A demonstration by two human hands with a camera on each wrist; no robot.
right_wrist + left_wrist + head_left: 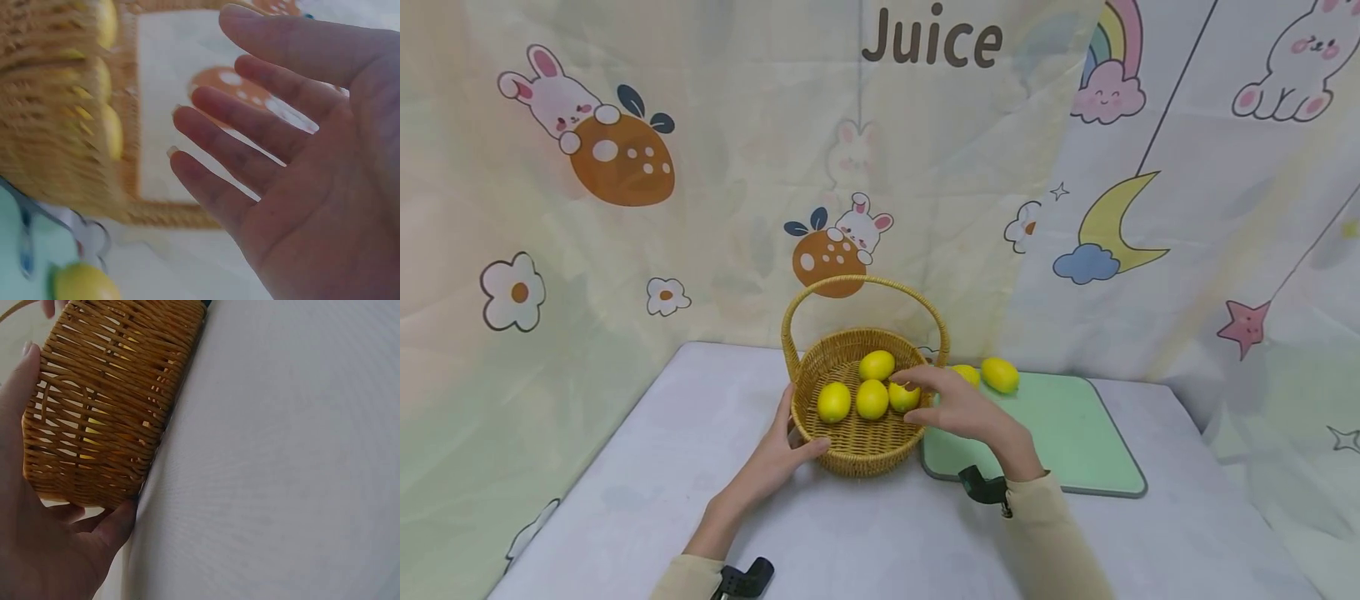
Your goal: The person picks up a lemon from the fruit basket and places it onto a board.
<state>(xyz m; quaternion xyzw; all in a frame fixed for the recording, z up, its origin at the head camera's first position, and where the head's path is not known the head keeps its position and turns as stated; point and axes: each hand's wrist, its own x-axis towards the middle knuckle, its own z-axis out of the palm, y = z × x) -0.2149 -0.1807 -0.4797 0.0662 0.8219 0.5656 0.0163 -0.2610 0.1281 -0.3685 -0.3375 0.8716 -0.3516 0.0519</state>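
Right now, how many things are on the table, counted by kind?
Lemons in the basket: 4
Lemons on the cutting board: 2
Wicker basket: 1
Green cutting board: 1
Total: 8 things, 6 of them lemons.

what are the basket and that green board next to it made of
Basket: looks like woven wicker or rattan, matte tan; the left wrist view shows interlaced strands with gaps. Green board: probably plastic or silicone, smooth pale green with a darker rim, though the look leaves it open.
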